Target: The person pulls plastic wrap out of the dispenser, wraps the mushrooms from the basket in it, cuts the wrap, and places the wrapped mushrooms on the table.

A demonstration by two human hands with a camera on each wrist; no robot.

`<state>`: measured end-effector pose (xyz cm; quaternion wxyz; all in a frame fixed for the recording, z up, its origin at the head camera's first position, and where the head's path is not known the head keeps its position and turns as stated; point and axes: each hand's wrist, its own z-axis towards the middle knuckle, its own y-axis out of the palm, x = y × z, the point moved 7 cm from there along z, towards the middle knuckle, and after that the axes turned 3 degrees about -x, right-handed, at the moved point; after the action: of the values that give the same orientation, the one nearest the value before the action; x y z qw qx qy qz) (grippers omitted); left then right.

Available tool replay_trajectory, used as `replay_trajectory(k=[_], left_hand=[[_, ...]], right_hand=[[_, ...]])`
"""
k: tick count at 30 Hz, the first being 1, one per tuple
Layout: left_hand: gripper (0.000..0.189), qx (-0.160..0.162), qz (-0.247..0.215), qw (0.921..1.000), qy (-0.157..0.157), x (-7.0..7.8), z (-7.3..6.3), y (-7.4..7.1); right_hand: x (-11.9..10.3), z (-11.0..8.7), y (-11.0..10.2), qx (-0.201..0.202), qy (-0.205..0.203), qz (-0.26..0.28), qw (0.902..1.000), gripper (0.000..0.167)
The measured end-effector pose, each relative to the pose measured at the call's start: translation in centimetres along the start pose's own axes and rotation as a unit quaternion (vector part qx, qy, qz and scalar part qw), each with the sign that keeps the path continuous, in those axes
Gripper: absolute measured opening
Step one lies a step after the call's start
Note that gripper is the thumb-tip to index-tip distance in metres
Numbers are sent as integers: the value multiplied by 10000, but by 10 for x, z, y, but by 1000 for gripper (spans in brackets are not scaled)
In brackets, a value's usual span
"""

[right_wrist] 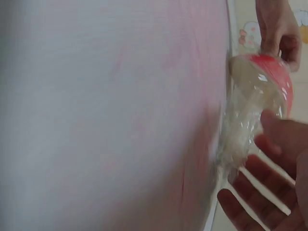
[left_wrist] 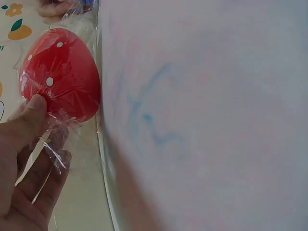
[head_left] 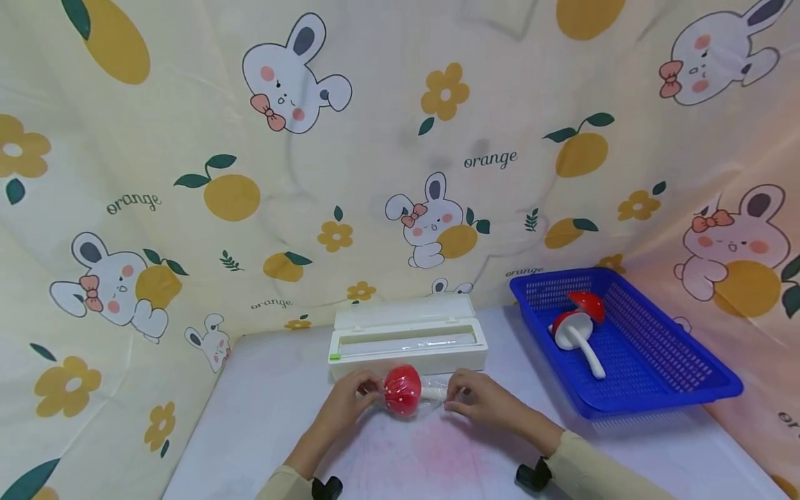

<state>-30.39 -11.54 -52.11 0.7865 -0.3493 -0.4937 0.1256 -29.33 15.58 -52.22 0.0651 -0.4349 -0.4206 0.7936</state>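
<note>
Your left hand (head_left: pixel 353 392) pinches the clear film (head_left: pixel 435 394) at the cap end of a red mushroom (head_left: pixel 402 391), and your right hand (head_left: pixel 478 396) pinches it at the stem end, its other fingers spread. The mushroom lies sideways inside this wrap, between your hands and just in front of the white box (head_left: pixel 406 362); you cannot tell whether it touches the bench (head_left: pixel 269 389). The box stands with its lid (head_left: pixel 406 312) swung back, and a pale roll (head_left: pixel 412 344) lies lengthwise in its slot. To your right, the blue basket (head_left: pixel 662 403) holds a tipped mushroom (head_left: pixel 571 333), white stem towards you, with another red cap (head_left: pixel 587 305) right behind it; any stem on that one is hidden.
</note>
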Motion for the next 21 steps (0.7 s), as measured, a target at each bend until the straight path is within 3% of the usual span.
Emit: replay_trajectory(k=[6,11,15,21], left_hand=[[25,-18,-293,9984,-477,-6,3,0],[42,95,-453,9966,-680,-10,4,0],[41,105,-492,9971,-567,-10,4,0],[35,39,-828,9953,-496,-12,2,1]], right_hand=[[8,13,6,86,640,-109,9979,37],[9,18,5,266,613,-246,9975,46],[8,20,6,173,462,-324,9983,46],[18,21,13,-144,626,-147,9978,30]])
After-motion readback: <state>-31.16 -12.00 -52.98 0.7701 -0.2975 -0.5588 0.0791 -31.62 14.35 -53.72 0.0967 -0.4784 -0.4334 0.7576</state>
